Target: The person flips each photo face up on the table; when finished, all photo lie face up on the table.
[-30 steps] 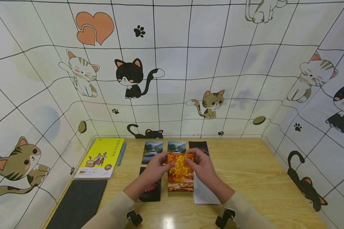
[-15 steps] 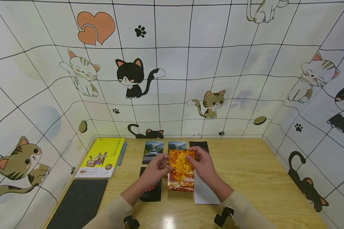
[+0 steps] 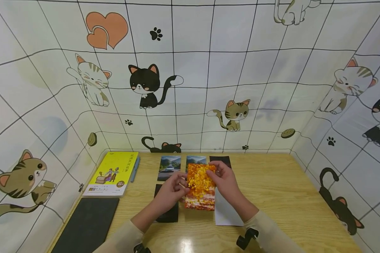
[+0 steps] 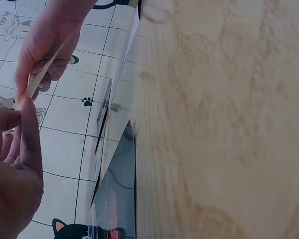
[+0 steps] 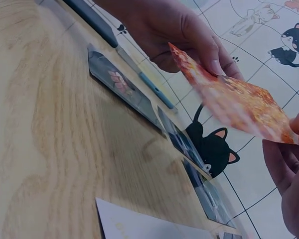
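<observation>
Both hands hold an orange-and-yellow picture card [image 3: 200, 189] above the table. My right hand [image 3: 225, 179] pinches its upper right corner, the thumb on the printed face. At the card's left edge is my left hand [image 3: 172, 189]; in the right wrist view the left thumb [image 5: 215, 64] lies against the card [image 5: 234, 99]. Seen from the left wrist, the card [image 4: 45, 72] is nearly edge-on between the two hands. Beneath and behind it lie two matching pictures of a car on a mountain road [image 3: 169, 168], a black card [image 3: 168, 212] and a white sheet [image 3: 228, 212].
At the back, a dark card [image 3: 220, 160] is partly covered by the right hand. A yellow book [image 3: 112, 174] with a blue pen [image 3: 134, 169] beside it and a black notebook [image 3: 87, 223] lie along the left side. Cat-printed cloth encloses the table [image 3: 272, 196].
The card has risen slightly and tilted. My left hand has slid from the card's upper left face down along its left edge, while my right hand keeps its corner.
</observation>
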Motion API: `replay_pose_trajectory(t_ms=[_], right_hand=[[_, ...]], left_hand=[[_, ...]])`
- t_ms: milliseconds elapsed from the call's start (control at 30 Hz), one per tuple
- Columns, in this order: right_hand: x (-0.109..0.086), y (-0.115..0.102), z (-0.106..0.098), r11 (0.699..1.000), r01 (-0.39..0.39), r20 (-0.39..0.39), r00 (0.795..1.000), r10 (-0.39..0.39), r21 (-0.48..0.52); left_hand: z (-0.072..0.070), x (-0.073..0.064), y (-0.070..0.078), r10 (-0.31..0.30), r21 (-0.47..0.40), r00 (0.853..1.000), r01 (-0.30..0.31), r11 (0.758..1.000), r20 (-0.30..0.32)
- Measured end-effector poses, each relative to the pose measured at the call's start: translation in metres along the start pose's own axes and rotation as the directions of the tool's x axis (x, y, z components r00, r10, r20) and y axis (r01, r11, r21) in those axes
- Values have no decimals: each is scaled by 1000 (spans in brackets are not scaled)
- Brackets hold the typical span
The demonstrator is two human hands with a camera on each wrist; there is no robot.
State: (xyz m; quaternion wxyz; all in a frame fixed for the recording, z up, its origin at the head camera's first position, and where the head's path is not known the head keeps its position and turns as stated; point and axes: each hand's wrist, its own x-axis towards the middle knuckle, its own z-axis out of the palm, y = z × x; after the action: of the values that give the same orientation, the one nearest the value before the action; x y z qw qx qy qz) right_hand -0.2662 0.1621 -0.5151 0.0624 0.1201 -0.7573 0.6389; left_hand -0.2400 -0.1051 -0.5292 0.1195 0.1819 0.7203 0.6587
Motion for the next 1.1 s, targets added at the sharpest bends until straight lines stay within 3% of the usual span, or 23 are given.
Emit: replay_pose_trajectory(t_ms=[133,333,533,867,1100], right_hand=[[-6,3,-1,997,-36,-14,999,37,63],[-19,4,-3,996,-66,19,998,65,64],[-30,6,-4,996,-75,57,996,73,39],[-41,6,-5,992,-124,57,990,126,-25],[-46,9,-6,986,-163,69,984,164,-18]], left_hand=[[1,1,-1,-7,-11,999,7,1000,-46],[0,0,-1,-4,-25,996,2,1000,-94],[0,-1,1,-9,-32,995,6,999,-99],[1,-2,1,-12,-16,995,10,1000,-102],[0,-4,-6,21,59,998,-18,998,-59]])
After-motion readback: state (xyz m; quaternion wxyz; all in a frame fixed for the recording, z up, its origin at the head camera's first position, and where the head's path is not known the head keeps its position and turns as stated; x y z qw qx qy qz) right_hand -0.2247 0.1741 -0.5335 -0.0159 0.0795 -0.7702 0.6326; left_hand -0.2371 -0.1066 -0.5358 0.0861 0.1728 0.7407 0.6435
